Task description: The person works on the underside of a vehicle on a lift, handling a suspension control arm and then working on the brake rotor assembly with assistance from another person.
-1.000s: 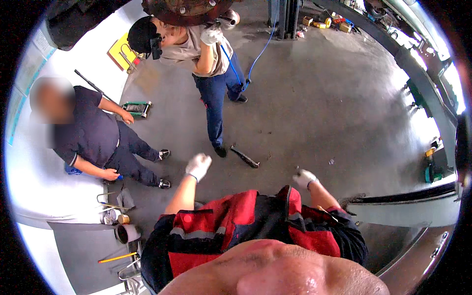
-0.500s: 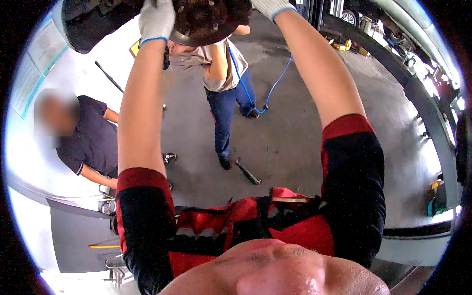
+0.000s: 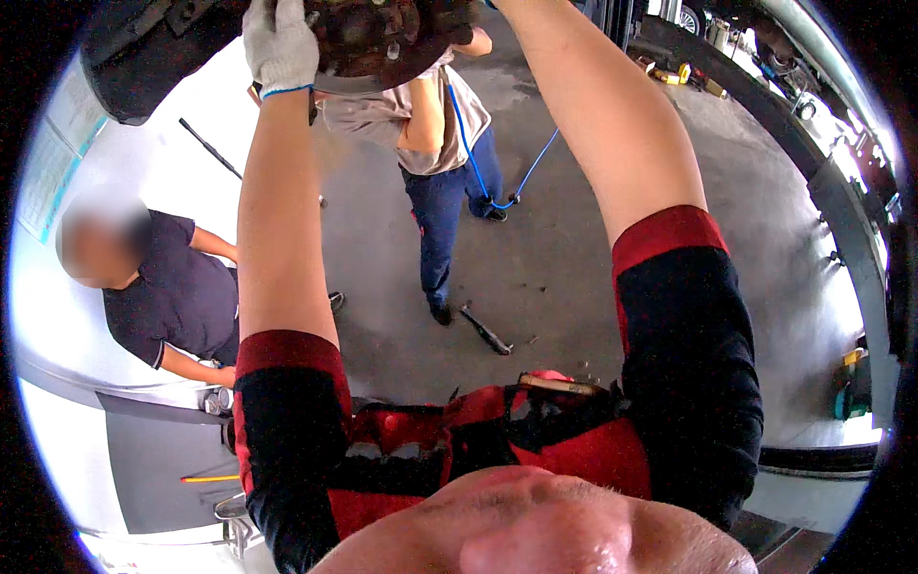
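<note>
A rusty brown brake disc point(image 3: 390, 53) with studs on its face hangs at the top, its upper part cut off. My left hand point(image 3: 281, 48), in a white knitted glove with a blue cuff edge, is closed at the disc's left edge; its fingertips run out of the picture. My right forearm point(image 3: 612, 115) reaches up past the right of the disc. Only a sliver of blue cuff shows at its end, and the right hand itself lies beyond the top edge. A black curved car part point(image 3: 143, 72) is left of the disc.
Beyond the disc a person in a beige shirt point(image 3: 448, 120) stands by a blue hose point(image 3: 469, 153). Another person in a dark shirt point(image 3: 177, 287) is at the left. A dark long-handled tool point(image 3: 486, 330) lies on the grey floor point(image 3: 555, 249). A lift rail point(image 3: 832, 201) curves along the right.
Both arms have shifted upward or inward in view, and the right glove has passed out at the top edge. The disc and left hand sit slightly differently in the picture.
</note>
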Demonstrator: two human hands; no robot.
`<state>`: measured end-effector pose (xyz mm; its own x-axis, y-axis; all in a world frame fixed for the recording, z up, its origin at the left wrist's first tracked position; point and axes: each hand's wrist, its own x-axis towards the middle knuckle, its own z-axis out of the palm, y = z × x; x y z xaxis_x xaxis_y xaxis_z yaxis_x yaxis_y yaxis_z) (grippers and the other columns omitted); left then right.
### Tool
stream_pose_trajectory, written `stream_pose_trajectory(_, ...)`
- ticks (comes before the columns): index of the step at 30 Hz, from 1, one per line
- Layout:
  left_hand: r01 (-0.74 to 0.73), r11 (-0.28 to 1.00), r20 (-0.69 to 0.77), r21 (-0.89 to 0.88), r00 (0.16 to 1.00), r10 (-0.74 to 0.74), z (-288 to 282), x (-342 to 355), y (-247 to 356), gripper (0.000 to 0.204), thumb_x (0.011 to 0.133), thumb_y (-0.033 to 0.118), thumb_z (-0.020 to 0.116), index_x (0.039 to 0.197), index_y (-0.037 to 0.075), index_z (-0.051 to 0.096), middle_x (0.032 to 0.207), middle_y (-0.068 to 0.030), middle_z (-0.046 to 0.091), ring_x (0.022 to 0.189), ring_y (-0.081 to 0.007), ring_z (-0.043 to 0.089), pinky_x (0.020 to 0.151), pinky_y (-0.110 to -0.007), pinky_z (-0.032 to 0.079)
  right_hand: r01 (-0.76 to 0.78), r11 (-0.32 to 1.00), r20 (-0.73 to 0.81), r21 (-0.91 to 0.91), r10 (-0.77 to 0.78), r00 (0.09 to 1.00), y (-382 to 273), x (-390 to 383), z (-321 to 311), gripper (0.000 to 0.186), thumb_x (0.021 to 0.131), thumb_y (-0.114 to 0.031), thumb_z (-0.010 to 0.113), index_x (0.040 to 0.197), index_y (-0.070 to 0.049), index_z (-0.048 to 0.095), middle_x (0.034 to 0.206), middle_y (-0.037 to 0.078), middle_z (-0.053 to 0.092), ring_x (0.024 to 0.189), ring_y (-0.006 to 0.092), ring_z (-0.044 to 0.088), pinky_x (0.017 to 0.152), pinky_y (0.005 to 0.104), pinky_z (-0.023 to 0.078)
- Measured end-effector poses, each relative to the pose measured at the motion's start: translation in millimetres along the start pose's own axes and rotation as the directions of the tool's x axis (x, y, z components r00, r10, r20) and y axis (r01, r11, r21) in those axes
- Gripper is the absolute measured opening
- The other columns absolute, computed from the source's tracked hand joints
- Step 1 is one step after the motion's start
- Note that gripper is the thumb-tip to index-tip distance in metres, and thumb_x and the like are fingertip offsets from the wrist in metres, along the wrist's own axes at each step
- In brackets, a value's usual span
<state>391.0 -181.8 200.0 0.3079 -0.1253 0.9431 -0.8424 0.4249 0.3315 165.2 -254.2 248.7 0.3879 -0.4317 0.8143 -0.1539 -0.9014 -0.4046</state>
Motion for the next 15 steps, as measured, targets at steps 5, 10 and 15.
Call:
stream_pose_trajectory(5, 0.051, 0.973, 0.03, -0.227, 0.999, -0.045, -35, 6, -6, 0.044, 0.103, 0.03, 0.05, 0.134, 0.0, 0.055, 0.126, -0.0091, 0.06, 0.114, -0.0173, 0.054, 0.1, -0.03, 0.042, 0.004, 0.999, -0.033, -0.036, -0.005, 0.999, -41, -4, 14, 0.043, 0.093, -0.035, 0.047, 0.106, 0.0, 0.068, 0.112, 0.026, 0.066, 0.11, 0.0412, 0.06, 0.096, 0.0454, 0.047)
stream_pose_trajectory(10, 0.084, 0.896, 0.083, -0.436, 0.995, -0.053, -57, 10, -5, 0.041, 0.103, 0.03, 0.051, 0.131, 0.001, 0.057, 0.121, -0.0059, 0.061, 0.11, -0.0141, 0.055, 0.096, -0.027, 0.044, 0.055, 0.979, -0.01, -0.199, -0.058, 0.998, -63, -11, 16, 0.046, 0.094, -0.034, 0.042, 0.099, 0.004, 0.068, 0.109, 0.028, 0.065, 0.108, 0.0427, 0.06, 0.097, 0.0475, 0.046)
stream_pose_trajectory(15, -0.007, 0.997, 0.028, -0.073, 1.0, 0.009, -72, -4, 28, 0.044, 0.103, 0.038, 0.047, 0.13, 0.004, 0.058, 0.118, -0.0107, 0.064, 0.108, -0.0194, 0.058, 0.096, -0.03, 0.044, 0.104, 0.961, -0.073, -0.258, -0.127, 0.989, -78, -29, 4, 0.046, 0.094, -0.034, 0.041, 0.096, 0.003, 0.068, 0.108, 0.027, 0.066, 0.108, 0.0422, 0.06, 0.097, 0.0477, 0.046)
